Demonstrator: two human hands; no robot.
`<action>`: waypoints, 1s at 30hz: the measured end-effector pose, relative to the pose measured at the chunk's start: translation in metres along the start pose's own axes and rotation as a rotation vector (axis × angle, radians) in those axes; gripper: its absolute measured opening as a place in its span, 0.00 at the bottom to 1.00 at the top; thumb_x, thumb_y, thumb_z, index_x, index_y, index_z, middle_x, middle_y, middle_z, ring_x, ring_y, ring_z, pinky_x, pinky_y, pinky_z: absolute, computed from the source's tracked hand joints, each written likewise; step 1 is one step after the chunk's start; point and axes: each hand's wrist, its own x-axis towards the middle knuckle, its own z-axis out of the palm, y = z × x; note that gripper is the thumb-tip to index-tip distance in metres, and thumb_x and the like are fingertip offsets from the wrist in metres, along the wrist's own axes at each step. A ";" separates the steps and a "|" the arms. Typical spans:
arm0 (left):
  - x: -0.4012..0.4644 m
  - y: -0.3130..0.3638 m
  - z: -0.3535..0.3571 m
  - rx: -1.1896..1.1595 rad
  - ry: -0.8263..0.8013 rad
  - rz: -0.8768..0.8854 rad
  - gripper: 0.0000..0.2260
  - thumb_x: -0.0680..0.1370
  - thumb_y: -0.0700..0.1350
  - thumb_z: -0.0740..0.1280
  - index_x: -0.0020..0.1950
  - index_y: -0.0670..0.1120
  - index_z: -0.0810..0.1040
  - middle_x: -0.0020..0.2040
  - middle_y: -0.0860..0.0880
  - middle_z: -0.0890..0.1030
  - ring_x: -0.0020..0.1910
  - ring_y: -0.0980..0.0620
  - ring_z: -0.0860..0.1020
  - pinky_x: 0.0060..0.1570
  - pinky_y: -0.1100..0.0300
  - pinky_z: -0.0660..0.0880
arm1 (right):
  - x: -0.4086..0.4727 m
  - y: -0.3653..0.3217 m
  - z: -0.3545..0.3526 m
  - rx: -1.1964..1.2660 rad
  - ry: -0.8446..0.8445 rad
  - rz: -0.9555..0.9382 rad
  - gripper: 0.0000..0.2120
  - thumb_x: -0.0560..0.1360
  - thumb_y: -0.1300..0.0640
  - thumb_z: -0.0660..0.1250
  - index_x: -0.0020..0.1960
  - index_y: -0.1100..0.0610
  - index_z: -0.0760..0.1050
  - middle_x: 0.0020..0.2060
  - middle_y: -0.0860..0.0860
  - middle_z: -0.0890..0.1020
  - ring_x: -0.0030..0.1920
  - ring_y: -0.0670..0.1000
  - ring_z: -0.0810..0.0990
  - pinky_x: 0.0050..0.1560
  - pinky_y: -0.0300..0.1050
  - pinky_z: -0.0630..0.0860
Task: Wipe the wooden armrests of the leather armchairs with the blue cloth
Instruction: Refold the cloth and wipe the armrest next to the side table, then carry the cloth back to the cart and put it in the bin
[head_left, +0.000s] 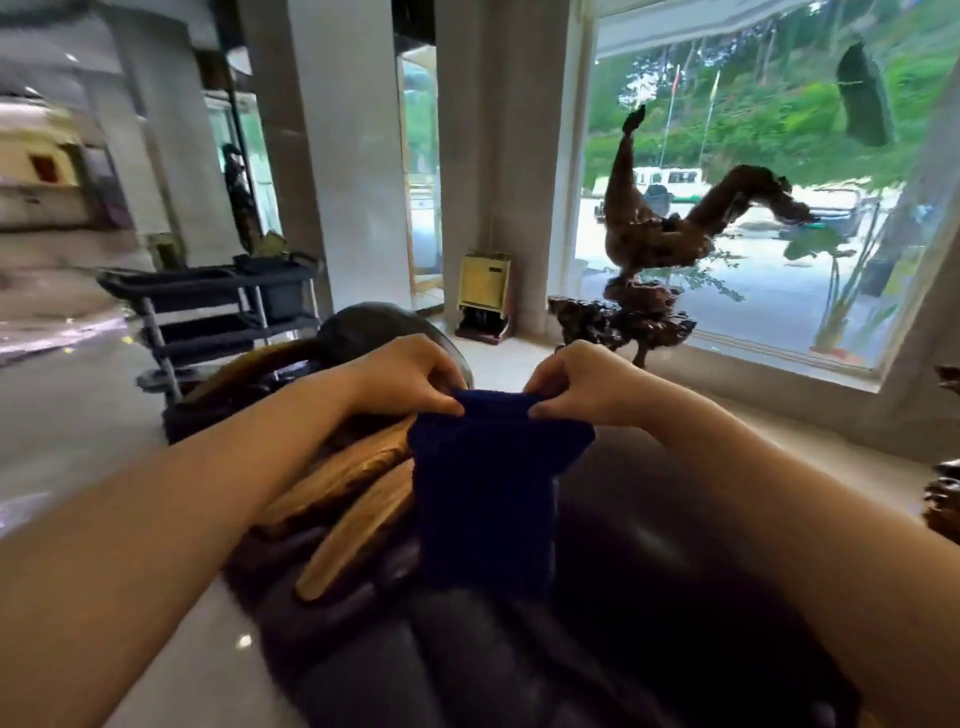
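Left hand (410, 376): fingers pinched on the left top corner of the blue cloth (485, 493). Wooden armrests (353, 483): below and left of that pinch, nearer this hand; long axis runs from low-near to high-far. Cloth: hangs lengthwise between both grips, over the dark leather armchair (649, 545). Right hand (582, 382): pinching the right top corner. Legible writing, brands: none.

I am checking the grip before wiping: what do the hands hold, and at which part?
Both hands, left hand and right hand, pinch the blue cloth at its top edge, one at each upper corner; the rest hangs down.
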 end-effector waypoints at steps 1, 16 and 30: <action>-0.019 -0.021 -0.011 0.004 0.024 -0.026 0.05 0.71 0.45 0.71 0.46 0.49 0.83 0.32 0.61 0.81 0.34 0.67 0.77 0.35 0.75 0.69 | 0.017 -0.021 0.013 0.006 -0.016 -0.035 0.07 0.69 0.58 0.71 0.47 0.55 0.82 0.39 0.50 0.85 0.39 0.45 0.82 0.43 0.37 0.78; -0.264 -0.273 -0.163 -0.054 0.014 -0.414 0.07 0.73 0.41 0.69 0.48 0.52 0.80 0.41 0.55 0.83 0.41 0.61 0.81 0.43 0.66 0.77 | 0.228 -0.305 0.188 0.133 -0.262 -0.377 0.08 0.69 0.58 0.71 0.49 0.56 0.81 0.42 0.51 0.84 0.43 0.47 0.82 0.49 0.40 0.77; -0.289 -0.486 -0.239 -0.123 0.173 -0.692 0.08 0.74 0.41 0.68 0.52 0.48 0.81 0.41 0.55 0.83 0.40 0.60 0.82 0.42 0.68 0.77 | 0.480 -0.392 0.297 0.145 -0.481 -0.619 0.04 0.69 0.55 0.72 0.44 0.49 0.81 0.40 0.45 0.84 0.42 0.39 0.81 0.45 0.33 0.78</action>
